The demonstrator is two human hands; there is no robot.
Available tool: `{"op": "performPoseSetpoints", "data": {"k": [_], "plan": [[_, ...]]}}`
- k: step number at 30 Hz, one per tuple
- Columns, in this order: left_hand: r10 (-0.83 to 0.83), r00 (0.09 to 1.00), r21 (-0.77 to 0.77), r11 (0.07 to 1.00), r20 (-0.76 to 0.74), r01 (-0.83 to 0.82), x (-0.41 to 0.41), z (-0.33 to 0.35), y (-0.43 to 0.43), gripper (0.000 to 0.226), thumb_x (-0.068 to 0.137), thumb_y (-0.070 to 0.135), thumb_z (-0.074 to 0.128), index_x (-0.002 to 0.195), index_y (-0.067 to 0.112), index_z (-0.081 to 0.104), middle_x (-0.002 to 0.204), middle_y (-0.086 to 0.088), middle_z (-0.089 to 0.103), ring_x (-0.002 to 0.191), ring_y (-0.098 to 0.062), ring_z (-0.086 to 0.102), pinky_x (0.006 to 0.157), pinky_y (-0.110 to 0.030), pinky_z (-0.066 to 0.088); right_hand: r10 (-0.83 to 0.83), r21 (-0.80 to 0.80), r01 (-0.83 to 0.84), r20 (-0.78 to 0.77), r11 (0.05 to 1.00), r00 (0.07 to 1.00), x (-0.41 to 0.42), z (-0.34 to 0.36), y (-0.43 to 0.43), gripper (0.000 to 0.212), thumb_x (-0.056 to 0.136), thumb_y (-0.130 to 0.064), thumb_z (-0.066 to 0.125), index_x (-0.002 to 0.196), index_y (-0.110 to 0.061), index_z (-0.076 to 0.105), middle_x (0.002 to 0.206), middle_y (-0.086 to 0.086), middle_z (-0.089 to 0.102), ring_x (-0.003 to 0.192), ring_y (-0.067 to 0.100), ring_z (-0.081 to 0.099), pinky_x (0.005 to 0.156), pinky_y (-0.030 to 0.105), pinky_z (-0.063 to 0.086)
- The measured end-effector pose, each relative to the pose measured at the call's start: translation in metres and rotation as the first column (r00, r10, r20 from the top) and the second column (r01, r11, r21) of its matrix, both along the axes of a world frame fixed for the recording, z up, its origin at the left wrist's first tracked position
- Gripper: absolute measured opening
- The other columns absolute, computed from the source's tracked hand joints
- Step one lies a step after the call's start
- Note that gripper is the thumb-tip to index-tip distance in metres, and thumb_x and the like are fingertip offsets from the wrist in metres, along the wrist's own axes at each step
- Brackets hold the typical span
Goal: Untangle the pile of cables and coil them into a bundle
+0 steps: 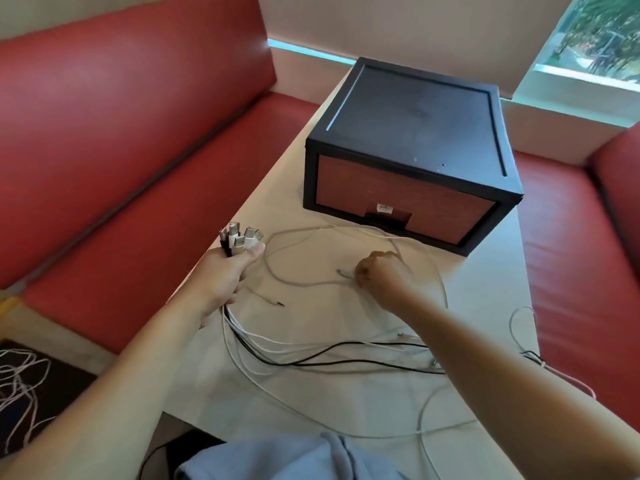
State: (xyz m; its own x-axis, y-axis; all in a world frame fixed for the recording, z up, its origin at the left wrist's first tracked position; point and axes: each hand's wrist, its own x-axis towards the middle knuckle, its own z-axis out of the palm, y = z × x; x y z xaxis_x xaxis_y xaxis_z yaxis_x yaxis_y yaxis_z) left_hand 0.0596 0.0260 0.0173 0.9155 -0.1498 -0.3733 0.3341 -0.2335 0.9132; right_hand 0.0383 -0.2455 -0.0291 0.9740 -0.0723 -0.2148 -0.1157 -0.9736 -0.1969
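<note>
My left hand (227, 275) grips a bunch of cable ends (239, 239), white and black, with several plugs sticking up above the fist. Their cords (277, 355) trail down from the fist and spread to the right across the pale table (485, 271). My right hand (382, 271) pinches the plug end of a grey-white cable (298, 278) that loops over the table toward the box. A thin cable with a small jack (273, 301) lies between my hands.
A black box with a reddish-brown drawer front (408, 150) stands on the far half of the table. Red bench seats (121, 168) flank the table on both sides. More cords hang off the right edge (523, 327), and tangled white cords (20, 386) lie at the lower left.
</note>
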Motion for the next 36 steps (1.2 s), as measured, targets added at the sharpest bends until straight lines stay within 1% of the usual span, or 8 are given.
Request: {"op": "performPoseSetpoints", "data": {"k": [7, 13, 17, 19, 21, 25, 30, 36], "plan": [[0.079, 0.997, -0.023, 0.997, 0.001, -0.079, -0.005, -0.016, -0.001, 0.037, 0.096, 0.032, 0.06, 0.064, 0.027, 0.041, 0.054, 0.007, 0.021, 0.045, -0.01, 0.016, 0.041, -0.021, 0.014, -0.106, 0.098, 0.114, -0.081, 0.989, 0.991, 0.011, -0.008, 0.006, 0.021, 0.091, -0.023, 0.051, 0.099, -0.014, 0.069, 0.107, 0.009, 0.062, 0.101, 0.03, 0.055, 0.085, 0.034, 0.048], [0.11, 0.994, -0.068, 0.991, -0.025, -0.111, -0.012, -0.025, 0.002, 0.04, 0.096, 0.031, 0.06, 0.066, 0.026, 0.035, 0.057, 0.006, 0.018, 0.049, -0.012, 0.013, 0.046, -0.026, 0.011, -0.072, 0.021, 0.076, -0.159, 0.997, 0.985, 0.005, -0.004, 0.011, 0.023, 0.095, -0.012, 0.04, 0.113, -0.013, 0.055, 0.113, 0.009, 0.052, 0.107, 0.029, 0.044, 0.093, 0.042, 0.043], [0.101, 0.994, -0.074, 0.992, -0.042, -0.104, -0.015, -0.03, 0.001, 0.042, 0.096, 0.031, 0.059, 0.065, 0.026, 0.031, 0.055, 0.006, 0.019, 0.047, -0.011, 0.013, 0.043, -0.022, 0.012, -0.113, 0.23, 0.132, -0.094, 0.964, 0.989, -0.005, 0.016, 0.003, 0.016, 0.093, -0.013, 0.036, 0.102, -0.02, 0.046, 0.094, 0.006, 0.064, 0.08, 0.026, 0.057, 0.069, 0.035, 0.049], [0.078, 0.996, -0.076, 0.994, -0.041, -0.081, -0.017, -0.03, -0.003, 0.043, 0.096, 0.031, 0.059, 0.065, 0.026, 0.03, 0.057, 0.005, 0.018, 0.046, -0.01, 0.013, 0.042, -0.021, 0.012, -0.136, 0.33, 0.126, 0.008, 0.936, 0.991, -0.01, 0.031, 0.002, 0.014, 0.1, -0.018, 0.036, 0.1, -0.016, 0.05, 0.087, 0.004, 0.064, 0.064, 0.018, 0.051, 0.05, 0.024, 0.039], [0.062, 0.997, -0.082, 0.995, -0.036, -0.065, -0.019, -0.029, -0.007, 0.042, 0.096, 0.031, 0.059, 0.065, 0.025, 0.031, 0.058, 0.004, 0.017, 0.046, -0.01, 0.014, 0.042, -0.021, 0.013, -0.155, 0.44, 0.11, 0.066, 0.891, 0.986, -0.016, 0.045, 0.002, 0.017, 0.102, -0.021, 0.039, 0.098, -0.013, 0.053, 0.081, 0.005, 0.062, 0.053, 0.011, 0.042, 0.043, 0.016, 0.033], [0.049, 0.999, -0.093, 0.994, -0.016, -0.05, -0.022, -0.027, -0.014, 0.042, 0.096, 0.032, 0.059, 0.064, 0.025, 0.033, 0.06, 0.002, 0.016, 0.047, -0.011, 0.013, 0.042, -0.022, 0.014, -0.232, 0.63, 0.165, 0.025, 0.759, 0.972, -0.025, 0.055, 0.0, 0.013, 0.101, -0.02, 0.044, 0.098, -0.018, 0.057, 0.073, -0.003, 0.06, 0.058, 0.012, 0.043, 0.047, 0.016, 0.032], [0.049, 0.999, -0.118, 0.992, 0.001, -0.048, -0.026, -0.022, -0.017, 0.041, 0.097, 0.031, 0.057, 0.064, 0.025, 0.033, 0.059, 0.002, 0.016, 0.047, -0.01, 0.012, 0.043, -0.023, 0.012, -0.251, 0.859, 0.1, 0.034, 0.503, 0.967, -0.036, 0.075, 0.0, 0.016, 0.098, -0.012, 0.052, 0.093, -0.024, 0.061, 0.069, -0.005, 0.063, 0.054, 0.007, 0.047, 0.052, 0.02, 0.038], [0.098, 0.995, -0.166, 0.982, 0.016, -0.093, -0.028, -0.019, -0.016, 0.039, 0.099, 0.029, 0.055, 0.065, 0.024, 0.035, 0.057, 0.005, 0.02, 0.044, -0.008, 0.015, 0.041, -0.021, 0.012, -0.194, 0.842, 0.056, 0.058, 0.537, 0.979, -0.042, 0.087, 0.008, 0.022, 0.093, -0.007, 0.06, 0.098, -0.028, 0.062, 0.081, -0.009, 0.067, 0.066, 0.007, 0.061, 0.065, 0.021, 0.05]]}}
